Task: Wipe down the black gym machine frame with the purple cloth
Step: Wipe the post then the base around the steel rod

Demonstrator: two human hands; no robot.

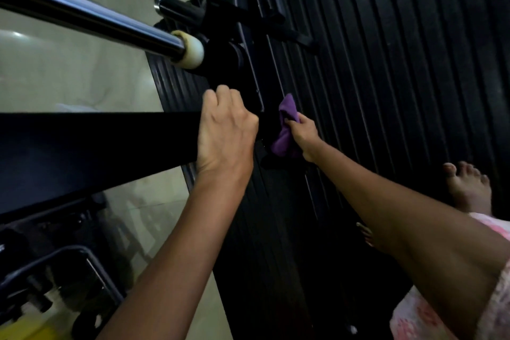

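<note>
A wide black frame beam (96, 143) of the gym machine crosses the left half of the view and ends near the centre. My left hand (225, 130) is wrapped over the end of that beam, fingers curled on its top edge. Just to its right, my right hand (303, 134) grips a bunched purple cloth (285, 127) and presses it against the black frame low down by the ribbed mat. The part of the frame under the cloth is dark and hard to make out.
A chrome bar (82, 14) with a white roller end (190, 50) slants above the beam. Black ribbed rubber matting (400, 77) fills the right side. My bare foot (466, 188) stands on it. More black machine tubing (69, 262) sits at lower left on pale floor.
</note>
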